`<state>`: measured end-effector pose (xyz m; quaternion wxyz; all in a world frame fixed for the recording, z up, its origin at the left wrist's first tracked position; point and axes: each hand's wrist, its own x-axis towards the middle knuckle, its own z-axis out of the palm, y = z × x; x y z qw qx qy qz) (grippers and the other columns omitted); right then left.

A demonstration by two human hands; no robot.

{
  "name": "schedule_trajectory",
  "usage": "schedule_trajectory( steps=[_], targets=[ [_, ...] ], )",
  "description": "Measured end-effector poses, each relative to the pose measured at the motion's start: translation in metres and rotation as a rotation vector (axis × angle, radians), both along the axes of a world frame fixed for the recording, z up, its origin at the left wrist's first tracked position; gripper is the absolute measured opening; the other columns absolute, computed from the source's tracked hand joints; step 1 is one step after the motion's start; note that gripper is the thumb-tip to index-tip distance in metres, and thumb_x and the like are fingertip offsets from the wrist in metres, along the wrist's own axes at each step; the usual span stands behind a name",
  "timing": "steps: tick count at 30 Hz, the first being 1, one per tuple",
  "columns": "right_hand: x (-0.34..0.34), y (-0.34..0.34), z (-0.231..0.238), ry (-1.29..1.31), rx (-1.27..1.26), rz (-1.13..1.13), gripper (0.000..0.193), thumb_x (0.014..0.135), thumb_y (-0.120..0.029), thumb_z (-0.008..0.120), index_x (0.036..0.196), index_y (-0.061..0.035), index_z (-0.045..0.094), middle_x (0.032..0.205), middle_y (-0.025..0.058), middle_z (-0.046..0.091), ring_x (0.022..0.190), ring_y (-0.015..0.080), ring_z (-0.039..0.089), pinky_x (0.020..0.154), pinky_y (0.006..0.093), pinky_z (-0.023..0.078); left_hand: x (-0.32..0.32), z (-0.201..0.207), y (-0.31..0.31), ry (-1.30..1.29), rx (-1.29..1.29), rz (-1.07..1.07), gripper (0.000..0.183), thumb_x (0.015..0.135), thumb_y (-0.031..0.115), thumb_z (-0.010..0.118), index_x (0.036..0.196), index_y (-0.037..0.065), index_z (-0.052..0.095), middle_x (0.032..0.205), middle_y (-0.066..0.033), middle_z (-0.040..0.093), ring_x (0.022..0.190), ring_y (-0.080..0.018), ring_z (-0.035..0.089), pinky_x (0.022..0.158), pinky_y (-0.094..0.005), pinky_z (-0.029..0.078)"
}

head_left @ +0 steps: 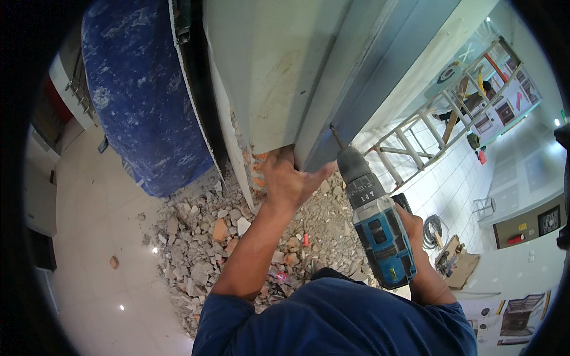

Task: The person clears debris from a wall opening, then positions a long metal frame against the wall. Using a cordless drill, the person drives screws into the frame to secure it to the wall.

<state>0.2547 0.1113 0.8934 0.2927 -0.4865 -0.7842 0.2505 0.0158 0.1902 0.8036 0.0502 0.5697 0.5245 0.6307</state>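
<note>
My right hand [409, 228] is closed round the handle of a blue and black cordless drill [380, 231]. Its thin bit [336, 137] points up and away, with the tip at the face of a grey door frame [347, 101]. My left hand [291, 178] is at the frame's lower end, its fingers curled up behind the bottom edge beside a pale panel [279, 77]. The left thumb stretches to the right below the frame, close to the drill chuck [351, 163]. The left fingertips are hidden.
Broken rubble [208, 237] covers the floor beneath my arms. A dusty blue sheet [142, 89] covers something bulky on the left. To the right stand a metal ladder [409, 148], a coiled cable [434, 230] and flattened cardboard [460, 267]. Another person [475, 101] is beyond the ladder.
</note>
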Motion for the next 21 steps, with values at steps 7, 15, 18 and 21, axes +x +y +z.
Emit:
schedule_trajectory(
  steps=[7,15,18,21],
  targets=[
    [0.001,0.008,0.008,-0.063,-0.039,0.042,0.042,0.079,-0.011,0.076,0.118,0.0011,0.065,0.084,0.0086,0.071,0.073,0.0123,0.067,0.065,0.0274,0.052,0.002,0.006,0.0,0.029,0.011,0.053,0.057,0.063,0.032,0.088,0.106,0.0,0.068,0.102,-0.0187,0.068,0.093,-0.0353,0.068,0.081,-0.0431,0.056],
    [0.006,0.013,0.014,-0.237,0.293,0.148,0.042,0.076,-0.016,0.071,0.115,-0.0049,0.062,0.089,0.018,0.068,0.083,0.0381,0.068,0.071,0.0456,0.053,0.009,0.014,-0.006,0.101,0.082,0.129,0.048,0.064,0.02,0.084,0.107,0.003,0.07,0.105,-0.0164,0.068,0.095,-0.0337,0.068,0.083,-0.0423,0.055],
    [0.016,0.015,0.028,-0.381,0.431,0.199,0.047,0.074,-0.011,0.069,0.119,-0.006,0.058,0.09,0.0173,0.067,0.086,0.0386,0.067,0.072,0.0456,0.052,0.012,0.015,-0.006,0.086,0.049,0.161,0.047,0.065,0.018,0.082,0.108,0.004,0.07,0.108,-0.0165,0.068,0.099,-0.0356,0.066,0.086,-0.0438,0.054],
    [0.026,0.006,0.029,-0.268,0.412,0.229,0.054,0.073,-0.01,0.068,0.126,-0.0056,0.057,0.089,0.0174,0.066,0.084,0.0382,0.067,0.071,0.0457,0.052,0.017,0.018,-0.008,0.067,-0.006,0.2,0.049,0.067,0.021,0.083,0.11,0.002,0.069,0.11,-0.018,0.067,0.102,-0.0379,0.065,0.087,-0.0448,0.053]
  ],
)
